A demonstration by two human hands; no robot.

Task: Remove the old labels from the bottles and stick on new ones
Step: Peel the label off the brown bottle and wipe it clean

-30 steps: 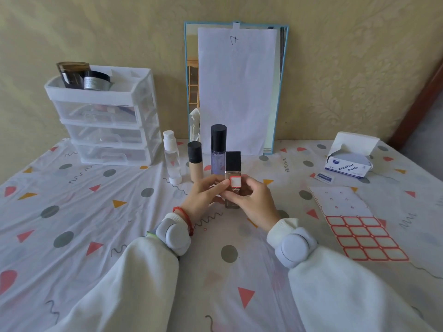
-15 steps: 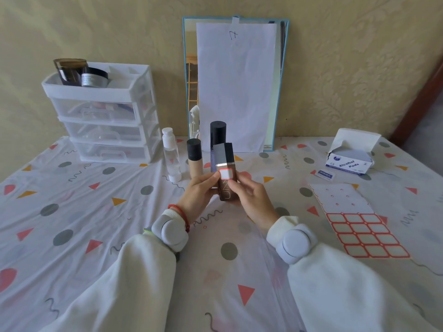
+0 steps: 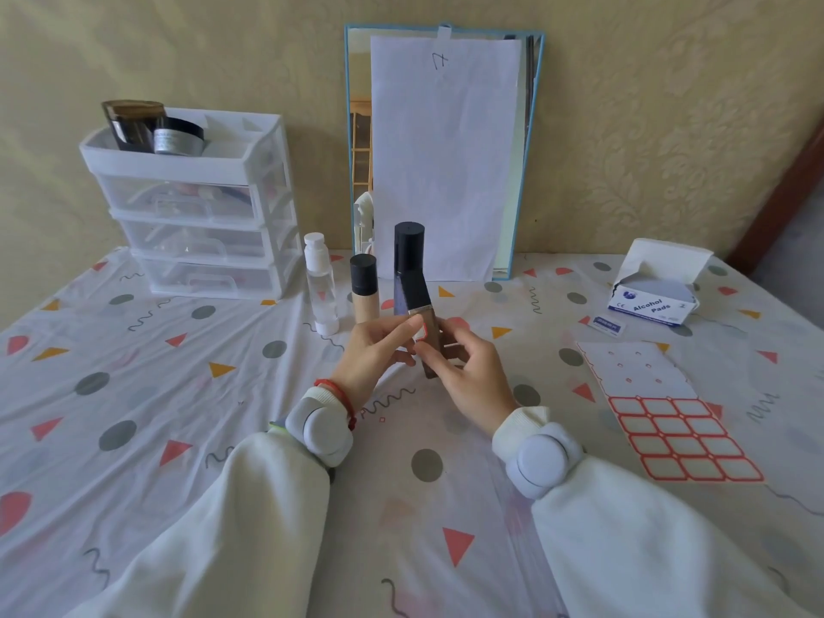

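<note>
A brown square bottle (image 3: 429, 345) with a black cap is lifted off the table and tilted left. My right hand (image 3: 463, 372) grips its lower body from the right. My left hand (image 3: 376, 350) holds it from the left, thumb on a red-bordered white label (image 3: 420, 333) on its side. Behind stand a tall purple bottle (image 3: 408, 256), a beige bottle (image 3: 364, 289) with a black cap, and a clear bottle (image 3: 322, 287) with a white cap. A sheet of red-bordered labels (image 3: 673, 432) lies at the right.
A white drawer unit (image 3: 196, 211) with two jars on top stands at the back left. A mirror (image 3: 446, 149) covered with paper leans on the wall. An open box of alcohol pads (image 3: 653, 296) and a loose pad sachet (image 3: 607, 324) lie at the back right.
The brown bottle has been lifted and tilted left, and it has turned so the label faces more to the left under my left thumb.
</note>
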